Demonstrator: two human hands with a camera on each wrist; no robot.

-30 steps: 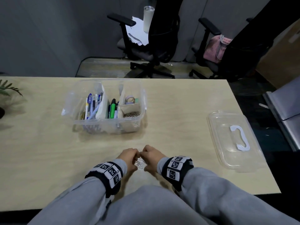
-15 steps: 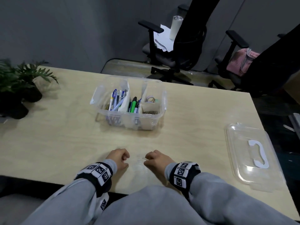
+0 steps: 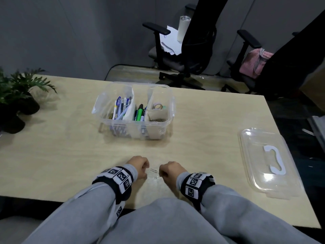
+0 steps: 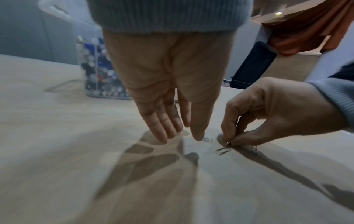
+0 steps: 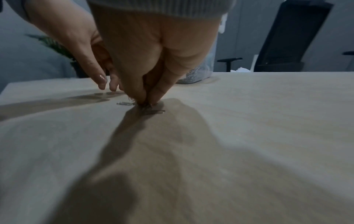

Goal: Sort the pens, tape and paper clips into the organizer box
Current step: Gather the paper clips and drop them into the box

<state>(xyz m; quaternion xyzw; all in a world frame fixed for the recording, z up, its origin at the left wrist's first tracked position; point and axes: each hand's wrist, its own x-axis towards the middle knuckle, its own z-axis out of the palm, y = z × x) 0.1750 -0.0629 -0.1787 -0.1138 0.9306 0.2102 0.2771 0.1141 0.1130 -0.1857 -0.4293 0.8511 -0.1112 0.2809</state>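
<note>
A clear organizer box (image 3: 168, 110) stands mid-table with pens (image 3: 121, 107) in its left compartment, a green marker (image 3: 139, 113) in the middle, and tape (image 3: 158, 106) and paper clips (image 3: 158, 120) on the right. Near the front edge, two loose paper clips (image 3: 153, 170) lie between my hands. My left hand (image 4: 182, 136) points straight fingers down at the table beside one small clip (image 4: 207, 139) and holds nothing. My right hand (image 5: 147, 102) pinches a paper clip (image 4: 223, 150) against the tabletop between thumb and fingertips. Another clip (image 5: 125, 103) lies just left of that pinch.
The box's clear lid (image 3: 263, 161) with a white handle lies flat at the table's right edge. Potted plants (image 3: 15, 95) stand at the far left. Office chairs (image 3: 190, 55) sit beyond the table's far edge.
My hands were together over the clips a second ago; they have drawn apart. The left hand's fingers have let go, and the right keeps pinching a clip. The head view has swung left.
</note>
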